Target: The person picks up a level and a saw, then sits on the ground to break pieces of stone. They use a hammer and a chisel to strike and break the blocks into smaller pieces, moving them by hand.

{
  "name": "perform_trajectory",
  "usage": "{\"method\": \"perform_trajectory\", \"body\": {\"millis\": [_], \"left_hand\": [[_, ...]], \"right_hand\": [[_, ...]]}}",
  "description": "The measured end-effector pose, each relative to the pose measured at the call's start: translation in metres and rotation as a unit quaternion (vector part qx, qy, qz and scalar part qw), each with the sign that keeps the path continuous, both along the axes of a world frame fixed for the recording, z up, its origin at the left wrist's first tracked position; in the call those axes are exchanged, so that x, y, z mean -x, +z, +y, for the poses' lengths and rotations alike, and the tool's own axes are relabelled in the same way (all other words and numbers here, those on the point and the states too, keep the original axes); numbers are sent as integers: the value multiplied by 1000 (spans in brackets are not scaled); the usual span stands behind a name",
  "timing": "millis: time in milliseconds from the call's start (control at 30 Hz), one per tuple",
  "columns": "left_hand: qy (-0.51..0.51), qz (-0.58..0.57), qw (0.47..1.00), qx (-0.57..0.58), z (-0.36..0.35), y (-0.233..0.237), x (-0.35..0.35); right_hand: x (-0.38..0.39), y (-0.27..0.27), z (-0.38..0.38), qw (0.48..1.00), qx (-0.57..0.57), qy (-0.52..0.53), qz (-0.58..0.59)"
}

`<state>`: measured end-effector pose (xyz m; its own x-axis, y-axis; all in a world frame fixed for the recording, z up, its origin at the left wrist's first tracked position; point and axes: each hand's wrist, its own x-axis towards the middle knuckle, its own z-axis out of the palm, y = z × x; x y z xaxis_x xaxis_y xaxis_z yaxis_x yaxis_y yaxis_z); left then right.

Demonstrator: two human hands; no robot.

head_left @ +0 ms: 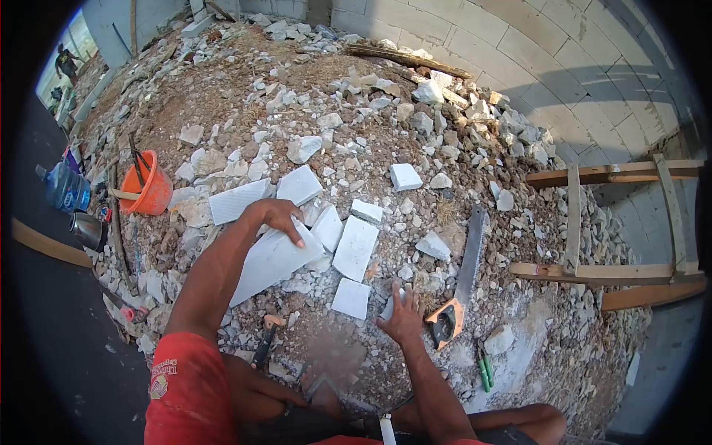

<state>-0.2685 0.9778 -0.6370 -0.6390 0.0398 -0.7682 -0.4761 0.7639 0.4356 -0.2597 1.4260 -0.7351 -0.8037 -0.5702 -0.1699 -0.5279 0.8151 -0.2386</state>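
Note:
My left hand [280,218] is closed over the upper end of a long white lightweight block [268,263], its thumb lying on the face. My right hand [403,317] is low over the rubble, fingers spread, beside a small white block piece [390,302] that it partly covers. Between the hands lie a rectangular block piece [356,248] and a squarish one [351,298]. Above my left hand are a ridged white block [237,201] and another cut block [300,185]. A handsaw [469,259] with an orange and black handle rests right of my right hand.
A hammer [265,341] lies by my left leg, and green-handled pliers [485,371] lie at right. An orange bucket [150,185], water jug [67,187] and metal kettle [87,230] stand left. A wooden frame [578,271] is at right, before a block wall [482,33]. A person [67,63] is far left.

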Motion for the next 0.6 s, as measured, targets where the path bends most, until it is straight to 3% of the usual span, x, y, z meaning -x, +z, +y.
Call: {"method": "perform_trajectory", "body": {"millis": [67, 133, 167, 200, 233, 267, 333, 400, 433, 500, 533, 600], "left_hand": [[125, -33, 986, -108, -67, -14, -34], [250, 37, 952, -172, -100, -26, -78], [251, 40, 952, -172, -116, -40, -92], [272, 70, 959, -31, -129, -58, -103], [282, 98, 948, 112, -133, -68, -106], [275, 97, 950, 112, -123, -64, -100], [294, 271, 869, 291, -82, -32, -69], [192, 370, 849, 324, -32, -1, -21], [197, 307, 895, 256, -3, 13, 7], [114, 230, 948, 190, 58, 2, 43], [64, 242, 949, 190, 86, -30, 52], [5, 164, 971, 171, 143, -67, 62]], "right_hand": [[18, -1, -6, 986, -128, 5, -105], [32, 14, -16, 984, -126, 4, -126], [41, 27, -25, 987, -69, -31, -142], [50, 37, -32, 984, -14, -69, -161], [65, 43, -44, 989, 29, -38, -141], [81, 51, -63, 990, 14, -34, -138], [115, 61, -101, 992, -16, -12, -128], [139, 44, -118, 992, -36, 1, -121], [147, 27, -121, 997, -27, -5, -70], [146, 31, -118, 999, 8, -36, -25], [140, 34, -106, 999, 4, -43, -28], [125, 33, -65, 970, 163, -175, 40]]}}
